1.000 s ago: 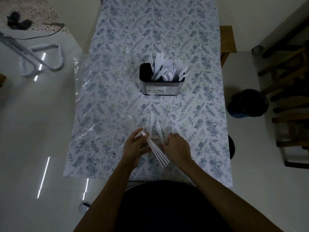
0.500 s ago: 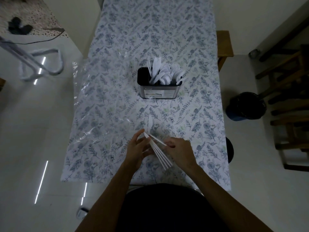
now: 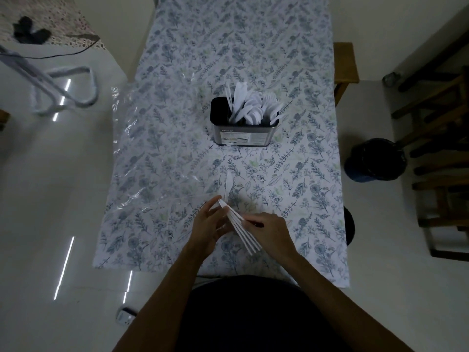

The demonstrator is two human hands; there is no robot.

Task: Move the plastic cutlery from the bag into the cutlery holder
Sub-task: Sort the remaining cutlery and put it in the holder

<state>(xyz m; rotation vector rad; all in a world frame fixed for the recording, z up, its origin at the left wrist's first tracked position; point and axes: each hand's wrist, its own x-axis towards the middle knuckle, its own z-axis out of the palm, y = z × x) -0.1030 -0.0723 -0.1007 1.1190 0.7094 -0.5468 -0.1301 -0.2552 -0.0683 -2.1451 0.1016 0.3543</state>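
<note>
While both hands work near the table's [image 3: 317,72] near edge, the count stands thus. Left hand [image 3: 206,228]: fingers curled round a fanned bundle of white plastic knives [image 3: 241,229], gripped at one end. Right hand [image 3: 270,229]: fingertips pinching one piece at the fan's upper side, apparently adding it to the bundle. One loose knife [image 3: 228,185] lies on the cloth just beyond the hands. Clear bag [image 3: 157,158]: flat, along the left edge. Cutlery holder [image 3: 245,123]: mid-table, right compartments crowded with white cutlery, left compartment mostly dark. Risk: the fan is loosely splayed, so a slack grip could spill pieces; a bundle pushed into the crowded side may jam or tip the holder.
</note>
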